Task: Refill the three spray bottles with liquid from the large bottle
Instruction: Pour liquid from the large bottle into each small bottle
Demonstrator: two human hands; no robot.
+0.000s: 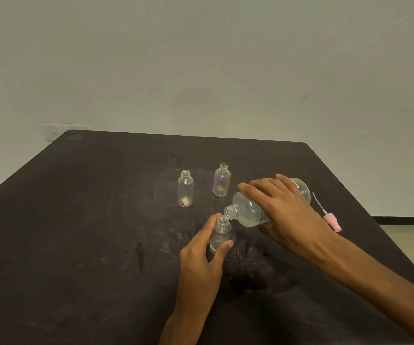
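Observation:
My right hand (285,210) grips the large clear bottle (249,211), tipped to the left with its open neck over the mouth of a small clear bottle (220,234). My left hand (202,250) holds that small bottle upright on the dark table (88,220), thumb and fingers round its body. Liquid lies in the lower side of the large bottle. Two more small bottles stand uncapped farther back: one (185,188) with a pink mark near its base, one (221,180) with a purple and yellow tint.
A pink spray cap with a thin white tube (330,217) lies on the table to the right of my right hand. Wet smears mark the tabletop near the small bottle. The table's right edge runs close behind my right forearm.

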